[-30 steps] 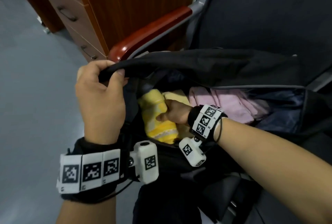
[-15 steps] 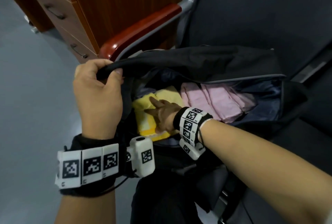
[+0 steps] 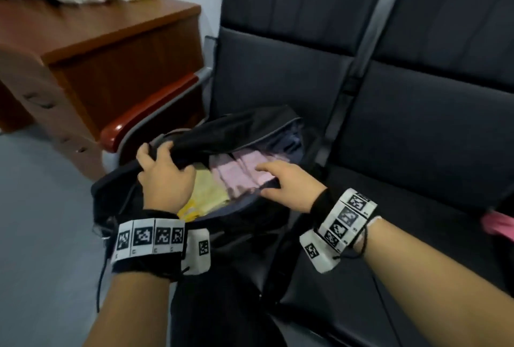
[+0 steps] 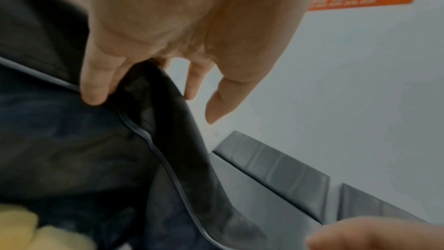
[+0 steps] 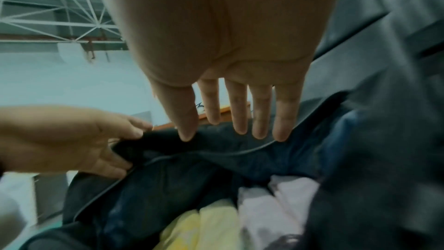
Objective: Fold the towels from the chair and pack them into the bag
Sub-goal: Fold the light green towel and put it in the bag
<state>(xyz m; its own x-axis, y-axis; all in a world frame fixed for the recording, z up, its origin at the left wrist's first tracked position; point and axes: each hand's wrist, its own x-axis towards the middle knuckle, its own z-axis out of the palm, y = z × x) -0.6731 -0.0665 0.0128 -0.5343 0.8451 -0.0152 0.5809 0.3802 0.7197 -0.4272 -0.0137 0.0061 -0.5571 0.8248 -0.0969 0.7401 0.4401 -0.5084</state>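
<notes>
A black bag lies open on the left seat of a dark chair row. Inside it lie a folded yellow towel on the left and a folded pink towel beside it. My left hand grips the bag's black flap at its edge and holds it up. My right hand hovers over the opening with straight fingers, holding nothing. The right wrist view shows both towels, yellow and pink, below the palm.
A red-brown armrest and a wooden cabinet with white things on top stand left of the bag. The right-hand seat has a pink cloth at its far right edge. Grey floor lies to the left.
My right hand has let go of the yellow towel and moved right, out of the bag, over the pink towel. The head view has tilted up and back. The left hand still holds the flap.
</notes>
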